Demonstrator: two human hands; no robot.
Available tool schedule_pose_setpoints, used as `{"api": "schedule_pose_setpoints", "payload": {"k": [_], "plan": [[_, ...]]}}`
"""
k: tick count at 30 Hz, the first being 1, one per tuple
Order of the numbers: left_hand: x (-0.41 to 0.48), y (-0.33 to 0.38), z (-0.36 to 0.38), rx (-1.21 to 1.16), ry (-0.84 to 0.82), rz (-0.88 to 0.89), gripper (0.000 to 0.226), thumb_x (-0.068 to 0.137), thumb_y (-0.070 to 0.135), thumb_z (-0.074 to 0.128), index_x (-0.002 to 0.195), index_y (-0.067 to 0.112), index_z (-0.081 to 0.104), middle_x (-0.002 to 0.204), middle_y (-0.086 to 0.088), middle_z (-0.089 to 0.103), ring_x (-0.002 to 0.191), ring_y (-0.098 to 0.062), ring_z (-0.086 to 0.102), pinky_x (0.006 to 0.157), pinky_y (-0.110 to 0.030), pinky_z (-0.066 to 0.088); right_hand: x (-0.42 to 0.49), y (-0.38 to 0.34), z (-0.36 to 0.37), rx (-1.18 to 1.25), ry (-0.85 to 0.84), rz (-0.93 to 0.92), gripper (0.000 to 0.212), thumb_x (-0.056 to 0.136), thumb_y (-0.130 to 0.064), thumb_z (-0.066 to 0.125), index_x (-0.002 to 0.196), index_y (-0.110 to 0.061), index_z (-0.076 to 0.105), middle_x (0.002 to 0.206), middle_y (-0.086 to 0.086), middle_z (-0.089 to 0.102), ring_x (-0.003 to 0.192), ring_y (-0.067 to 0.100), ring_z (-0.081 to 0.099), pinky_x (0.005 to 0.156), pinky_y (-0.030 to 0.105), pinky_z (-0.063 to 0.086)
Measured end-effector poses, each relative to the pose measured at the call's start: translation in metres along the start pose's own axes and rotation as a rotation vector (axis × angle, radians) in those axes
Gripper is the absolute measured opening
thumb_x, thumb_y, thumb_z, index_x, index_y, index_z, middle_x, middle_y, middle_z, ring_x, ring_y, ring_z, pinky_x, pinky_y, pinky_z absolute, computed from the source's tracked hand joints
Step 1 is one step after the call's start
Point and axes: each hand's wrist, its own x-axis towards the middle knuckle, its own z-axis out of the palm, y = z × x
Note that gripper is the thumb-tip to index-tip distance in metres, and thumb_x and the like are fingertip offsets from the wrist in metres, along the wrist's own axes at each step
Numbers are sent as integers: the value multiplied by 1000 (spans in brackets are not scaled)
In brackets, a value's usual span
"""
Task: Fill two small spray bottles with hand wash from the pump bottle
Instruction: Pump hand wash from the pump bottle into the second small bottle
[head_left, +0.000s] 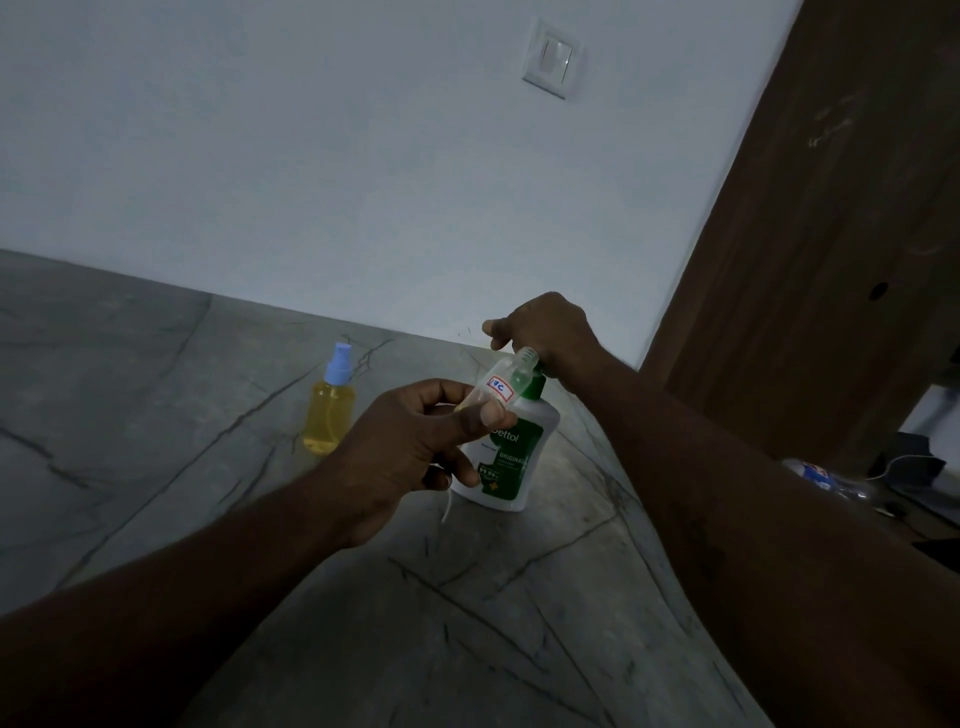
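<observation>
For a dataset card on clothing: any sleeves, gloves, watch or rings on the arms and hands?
No gloves on the left hand or the right hand. The left forearm and right forearm are uncovered as far as the frame shows: no sleeve, watch or bracelet. No ring shows, though the light is dim.

I read this as a room in a home: plain white wall (311, 156) with a light switch (551, 60), a brown wooden door (831, 234), a grey veined stone table (130, 415), and a cable (901, 462) and plastic bottle (826, 475) lying beyond.
</observation>
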Motion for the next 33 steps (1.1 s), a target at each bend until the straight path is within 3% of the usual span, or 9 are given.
{"api": "schedule_pose_setpoints", "payload": {"k": [8,11,17,21,26,30,33], "plan": [[0,3,-1,8,12,15,72,57,59,85,115,17,70,107,-5,77,60,-15,64,56,-27,47,-1,-5,-3,-114,82,-55,36,89,-49,67,70,-20,75,52,-11,60,50,5,53,54,25,40],[0,2,-2,24,25,14,68,57,55,82,113,18,70,98,-2,78,58,-14,64,55,-26,47,-3,-3,2,-123,94,-37,33,87,-47,70,66,-22,75,40,-20,57,53,4,56,55,24,38],[2,0,-1,37,43,-3,52,68,42,81,114,20,70,87,2,78,58,-14,65,52,-24,48,-8,-8,-3,-125,73,-83,32,88,-45,71,69,-20,78,47,-14,62,47,5,53,55,23,39],[3,-2,-3,35,64,17,54,66,41,83,113,19,70,87,0,79,61,-14,67,52,-24,46,-11,0,-1,-11,70,-60,30,89,-40,72,68,-20,77,62,-10,65,60,11,59,58,25,44],[3,-3,-2,65,61,36,60,61,43,83,114,18,68,91,-2,79,63,-16,69,49,-22,45,-15,-4,-3,-17,47,-60,29,89,-36,72,66,-20,75,43,-16,59,58,8,57,60,25,43],[2,-1,-1,58,80,59,60,61,42,83,113,18,68,90,-2,80,62,-18,68,48,-22,46,-16,-3,-4,24,60,-49,28,89,-36,72,67,-19,76,60,-9,62,61,12,58,61,28,46],[1,-2,-1,113,118,106,53,66,39,84,111,16,68,87,0,80,58,-18,68,47,-22,46,-16,-2,0,20,40,-34,28,88,-35,75,64,-19,74,59,-13,63,64,10,60,63,28,49]]}}
